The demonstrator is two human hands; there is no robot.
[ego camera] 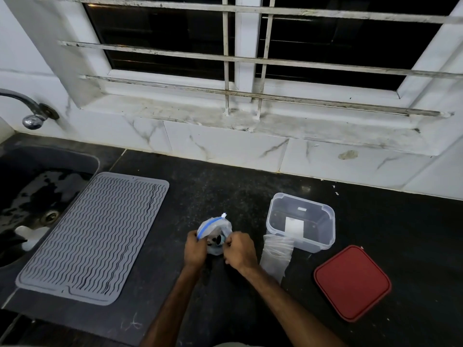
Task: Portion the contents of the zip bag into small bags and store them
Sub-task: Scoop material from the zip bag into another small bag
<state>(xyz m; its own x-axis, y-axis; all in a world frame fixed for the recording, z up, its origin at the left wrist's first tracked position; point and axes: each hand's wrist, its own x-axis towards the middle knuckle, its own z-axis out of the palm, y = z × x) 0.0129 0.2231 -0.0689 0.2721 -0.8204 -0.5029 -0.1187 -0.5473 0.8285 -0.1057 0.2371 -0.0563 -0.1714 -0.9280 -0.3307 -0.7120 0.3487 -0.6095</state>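
A clear zip bag [214, 227] with a blue slider strip stands on the black counter, its mouth pulled apart, dark contents showing inside. My left hand [195, 248] grips the bag's left edge. On the other side my right hand [239, 250] pinches the right edge. A stack of small clear bags [275, 256] lies flat just right of my right hand, leaning against an open clear plastic container [302, 221]. The container's red lid [352, 283] lies on the counter to the right.
A grey ribbed drying mat [95, 236] lies left of the bag, beside a dark sink [37, 186] with a tap [30, 108] above it. White tiles and a barred window [250, 53] back the black counter [225, 184].
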